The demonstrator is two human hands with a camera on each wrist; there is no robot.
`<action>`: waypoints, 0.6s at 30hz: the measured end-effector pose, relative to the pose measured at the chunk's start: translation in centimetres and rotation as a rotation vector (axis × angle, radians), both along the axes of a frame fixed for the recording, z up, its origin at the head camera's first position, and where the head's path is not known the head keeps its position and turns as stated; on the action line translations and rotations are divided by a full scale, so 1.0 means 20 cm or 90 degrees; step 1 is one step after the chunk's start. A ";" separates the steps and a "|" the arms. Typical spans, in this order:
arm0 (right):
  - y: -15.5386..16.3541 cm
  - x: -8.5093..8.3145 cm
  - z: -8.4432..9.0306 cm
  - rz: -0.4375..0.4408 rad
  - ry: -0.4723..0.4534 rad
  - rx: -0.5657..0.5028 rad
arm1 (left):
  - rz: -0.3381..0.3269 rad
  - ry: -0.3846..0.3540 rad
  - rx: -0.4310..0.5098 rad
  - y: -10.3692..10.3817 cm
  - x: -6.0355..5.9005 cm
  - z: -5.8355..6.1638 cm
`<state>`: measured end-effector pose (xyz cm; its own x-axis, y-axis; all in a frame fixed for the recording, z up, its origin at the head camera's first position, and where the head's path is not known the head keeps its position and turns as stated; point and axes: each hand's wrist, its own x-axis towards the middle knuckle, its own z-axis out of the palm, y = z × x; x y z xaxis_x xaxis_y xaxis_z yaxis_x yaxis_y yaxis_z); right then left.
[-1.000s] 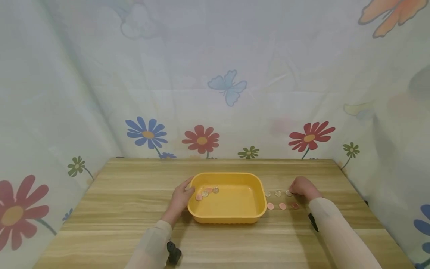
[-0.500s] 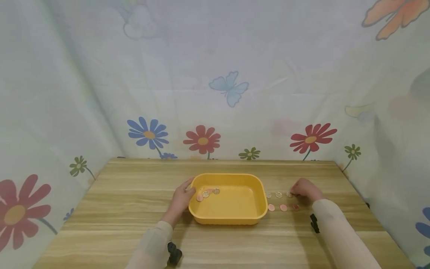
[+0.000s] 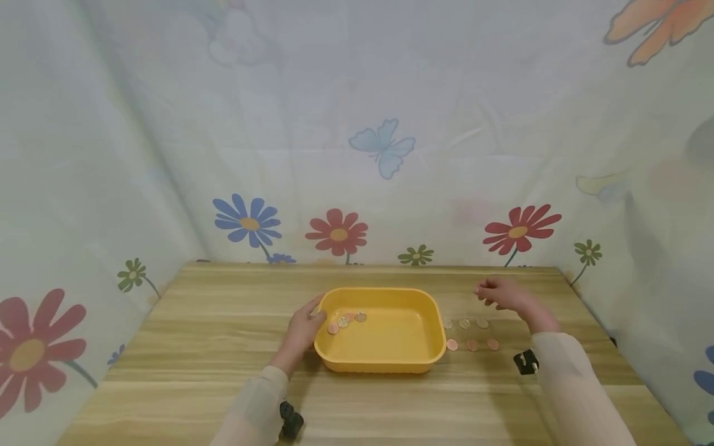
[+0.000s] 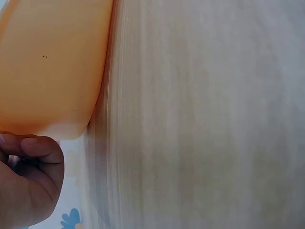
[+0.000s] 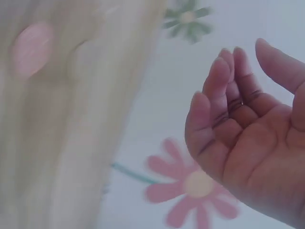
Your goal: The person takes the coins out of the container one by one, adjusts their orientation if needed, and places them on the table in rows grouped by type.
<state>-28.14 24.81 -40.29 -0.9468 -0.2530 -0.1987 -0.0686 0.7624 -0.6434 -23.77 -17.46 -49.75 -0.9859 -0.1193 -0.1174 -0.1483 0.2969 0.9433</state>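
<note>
The left hand (image 3: 304, 327) grips the left rim of the yellow tray (image 3: 390, 356), fingers curled over its edge. The right hand (image 3: 499, 293) hovers empty and loosely spread, just beyond the coins (image 3: 471, 334) lying in two rows on the counter (image 3: 167, 347) right of the tray. More coins (image 3: 346, 320) lie inside the tray at its left end. Coins are small, hard, thin and likely slippery; best pinched by the edges.

I'm looking at a makeshift recording booth, not a lived-in room: a flower-and-butterfly printed cloth (image 3: 357, 124) hangs as backdrop behind and on both sides of a plain wooden table (image 3: 223, 371), closing it in.
</note>
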 end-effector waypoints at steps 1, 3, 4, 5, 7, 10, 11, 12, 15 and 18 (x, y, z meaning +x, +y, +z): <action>-0.02 0.01 0.02 0.012 0.013 -0.009 | 0.001 -0.003 -0.001 0.00 0.00 0.00; -0.08 0.04 0.07 0.029 0.040 -0.018 | 0.001 -0.006 -0.007 0.00 0.00 0.00; -0.11 0.04 0.09 0.037 0.048 -0.020 | 0.002 -0.007 -0.007 0.00 0.00 0.00; -0.14 0.05 0.11 0.046 0.057 -0.019 | 0.002 -0.008 -0.008 0.00 0.01 0.01; -0.20 0.06 0.15 0.067 0.067 -0.021 | 0.001 -0.007 -0.009 0.00 0.01 0.01; -0.28 0.06 0.18 0.094 0.076 -0.025 | 0.002 -0.007 -0.009 0.00 0.01 0.01; -0.31 0.06 0.18 0.105 0.081 -0.028 | 0.003 -0.008 -0.009 0.00 0.01 0.01; -0.34 0.05 0.18 0.118 0.085 -0.032 | 0.003 -0.008 -0.009 0.00 0.01 0.01; -0.41 0.04 0.19 0.157 0.095 -0.032 | 0.004 -0.009 -0.009 0.00 0.01 0.02; -0.50 0.02 0.20 0.201 0.096 -0.017 | 0.003 -0.013 -0.009 0.00 0.01 0.02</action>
<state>-27.66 14.84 -36.39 -0.8391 -0.5414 -0.0520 -0.3945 0.6716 -0.6271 -23.58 -17.36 -49.42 -0.9828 -0.1256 -0.1355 -0.1685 0.3090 0.9360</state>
